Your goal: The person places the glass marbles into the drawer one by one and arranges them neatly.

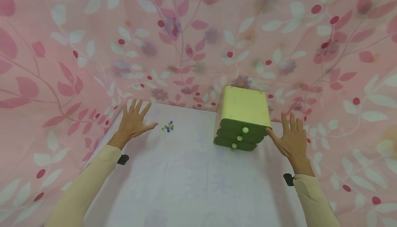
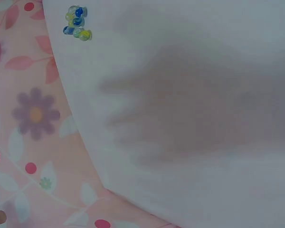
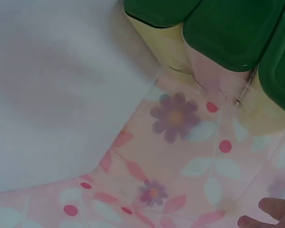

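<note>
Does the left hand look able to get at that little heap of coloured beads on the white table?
Probably yes. The left hand hovers open just beside the beads, and only bare white table lies between them. The green drawer chest stands well off to the other side, near the right hand.

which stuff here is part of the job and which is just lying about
In use:
- left hand, open, nearest the marbles
- right hand, open, thumb at the green drawer unit

Just there:
- white table cover
- pink floral cloth behind and at the sides
</note>
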A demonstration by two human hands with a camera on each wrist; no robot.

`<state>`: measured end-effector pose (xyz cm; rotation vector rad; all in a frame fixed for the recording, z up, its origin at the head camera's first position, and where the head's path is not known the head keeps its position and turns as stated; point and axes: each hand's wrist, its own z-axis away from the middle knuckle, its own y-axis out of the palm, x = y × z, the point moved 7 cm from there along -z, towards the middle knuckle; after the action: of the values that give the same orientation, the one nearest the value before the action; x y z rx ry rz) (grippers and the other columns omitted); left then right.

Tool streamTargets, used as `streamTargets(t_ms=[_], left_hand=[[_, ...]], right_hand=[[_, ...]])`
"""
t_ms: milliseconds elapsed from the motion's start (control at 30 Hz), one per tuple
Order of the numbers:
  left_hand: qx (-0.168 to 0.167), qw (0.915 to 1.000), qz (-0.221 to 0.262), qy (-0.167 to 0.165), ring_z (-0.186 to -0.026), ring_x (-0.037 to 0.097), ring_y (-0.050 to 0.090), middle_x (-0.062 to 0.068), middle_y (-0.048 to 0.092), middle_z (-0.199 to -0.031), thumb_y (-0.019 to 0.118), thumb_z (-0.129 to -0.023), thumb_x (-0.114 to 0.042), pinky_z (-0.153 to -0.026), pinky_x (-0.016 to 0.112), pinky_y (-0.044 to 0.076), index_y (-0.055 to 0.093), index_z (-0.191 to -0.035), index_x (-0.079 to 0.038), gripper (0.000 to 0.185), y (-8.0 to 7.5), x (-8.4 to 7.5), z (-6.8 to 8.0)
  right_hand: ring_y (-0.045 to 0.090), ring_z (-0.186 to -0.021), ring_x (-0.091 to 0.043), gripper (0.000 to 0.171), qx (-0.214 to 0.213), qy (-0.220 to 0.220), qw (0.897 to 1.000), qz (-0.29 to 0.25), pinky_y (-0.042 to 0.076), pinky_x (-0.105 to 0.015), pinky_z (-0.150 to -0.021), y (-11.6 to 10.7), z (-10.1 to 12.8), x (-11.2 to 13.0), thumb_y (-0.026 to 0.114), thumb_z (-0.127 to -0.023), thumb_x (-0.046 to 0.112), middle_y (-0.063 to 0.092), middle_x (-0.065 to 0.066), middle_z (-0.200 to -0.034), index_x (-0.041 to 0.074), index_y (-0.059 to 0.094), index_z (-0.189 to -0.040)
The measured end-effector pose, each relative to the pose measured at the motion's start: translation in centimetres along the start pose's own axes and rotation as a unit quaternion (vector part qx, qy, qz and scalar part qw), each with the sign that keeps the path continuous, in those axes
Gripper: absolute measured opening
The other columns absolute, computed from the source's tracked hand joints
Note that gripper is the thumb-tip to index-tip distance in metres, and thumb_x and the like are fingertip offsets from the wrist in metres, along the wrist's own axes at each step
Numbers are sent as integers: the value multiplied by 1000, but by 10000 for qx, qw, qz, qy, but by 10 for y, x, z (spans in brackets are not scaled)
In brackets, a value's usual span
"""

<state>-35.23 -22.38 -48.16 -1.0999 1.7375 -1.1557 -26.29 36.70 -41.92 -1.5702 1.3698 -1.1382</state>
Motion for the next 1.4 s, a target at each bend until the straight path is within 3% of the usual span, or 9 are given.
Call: streamTargets(t_ms=[167, 267, 333, 400, 467, 667, 867, 1200, 1400], left_hand=[[-74, 10000, 15, -2, -146, 40, 6, 21, 24, -156, 58, -78, -73, -110, 69, -1, 35, -152, -19, 94, -1, 3, 0], [-308, 9989, 359, 35, -137, 40, 33, 19, 36, -150, 62, -82, -63, -109, 65, 22, 44, -146, -14, 83, -8, -3, -2], [-554, 9963, 656, 86, -117, 34, 55, 16, 48, -138, 64, -86, -53, -95, 57, 44, 54, -136, -11, 67, -16, -12, -4], [-803, 9921, 937, 217, -89, 27, 65, 12, 58, -121, 66, -88, -41, -70, 48, 55, 62, -121, -7, 47, -25, -26, -8], [-957, 9891, 1053, 376, -71, 21, 64, 8, 61, -107, 66, -90, -33, -54, 41, 53, 66, -108, -7, 32, -32, -44, -13], [-1135, 9799, 1361, 917, -64, 16, 59, 3, 64, -90, 67, -90, -25, -52, 31, 50, 69, -92, -10, 16, -35, -94, -20], [-1019, 9764, 1614, 1010, -64, 13, 59, 0, 65, -86, 66, -90, -23, -54, 28, 50, 69, -91, -11, 12, -21, -117, -16], [-540, 9788, 1817, 772, -66, 10, 58, -4, 65, -87, 67, -90, -26, -57, 27, 50, 70, -93, -15, 12, 11, -125, -8], [-48, 9741, 2005, 1049, -69, 8, 58, -5, 66, -88, 66, -91, -28, -61, 23, 51, 70, -99, -13, 17, 27, -168, -17]], right_hand=[[17, -139, -49, 90, -10, -9, 9999, -107, 21, -73, -101, 1, 0, -1, 46, -91, 66, 15, -27, -157, 11, 18, -156], [19, -139, -48, 83, -52, 28, 9977, -668, 20, -69, -105, 1, -3, 1, 47, -94, 60, 20, -27, -156, 10, 21, -155], [28, -137, -46, 76, -200, 65, 9922, -1232, 25, -65, -107, -1, -7, 5, 50, -96, 53, 29, -26, -151, 9, 27, -153], [40, -129, -44, 66, -407, 164, 9812, -1881, 36, -64, -100, -6, -13, 11, 55, -97, 44, 40, -24, -144, 8, 36, -149], [52, -120, -40, 58, -663, 214, 9687, -2384, 44, -58, -96, -13, -20, 18, 61, -95, 36, 50, -23, -134, 6, 46, -142], [60, -112, -37, 45, -940, 377, 9398, -3262, 52, -53, -86, -16, -37, 34, 70, -90, 20, 60, -21, -124, -2, 59, -127], [58, -112, -38, 49, -777, 455, 9378, -3353, 51, -52, -89, -3, -41, 33, 74, -87, 13, 58, -25, -124, -7, 57, -128], [60, -113, -31, 55, -691, 983, 9209, -3708, 50, -43, -94, 12, -36, 22, 77, -85, 24, 62, -19, -125, -3, 59, -130], [61, -112, -30, 53, -774, 964, 9235, -3632, 51, -43, -93, 13, -38, 20, 78, -84, 23, 63, -18, -123, -2, 60, -128]])
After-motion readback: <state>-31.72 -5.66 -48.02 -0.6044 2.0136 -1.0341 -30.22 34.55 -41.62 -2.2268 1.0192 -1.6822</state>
